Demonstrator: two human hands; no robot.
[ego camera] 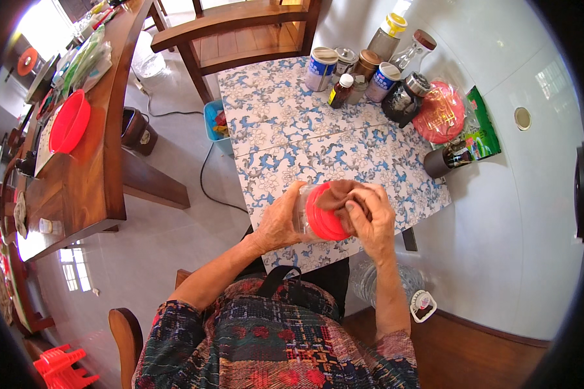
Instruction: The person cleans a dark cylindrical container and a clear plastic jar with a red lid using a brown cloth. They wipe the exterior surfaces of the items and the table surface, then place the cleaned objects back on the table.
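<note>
A clear plastic jar [301,214] with a red screw lid [325,221] is tilted above the near part of the patterned table [292,165]. My left hand [279,216] grips the jar round its clear body, with the lid facing right. In my right hand [374,216] is a brown cloth [338,194], bunched between thumb and fingers. The cloth lies against the lid and covers part of its top and rim. Whatever the jar contains is hard to make out.
Along the table's far right side stand canisters [322,68], a small brown bottle [341,91], a dark flask [406,99] and a red round package [439,112]. A dark cup [437,163] sits by the wall. Left are a wooden table [102,160] and blue bin [216,126].
</note>
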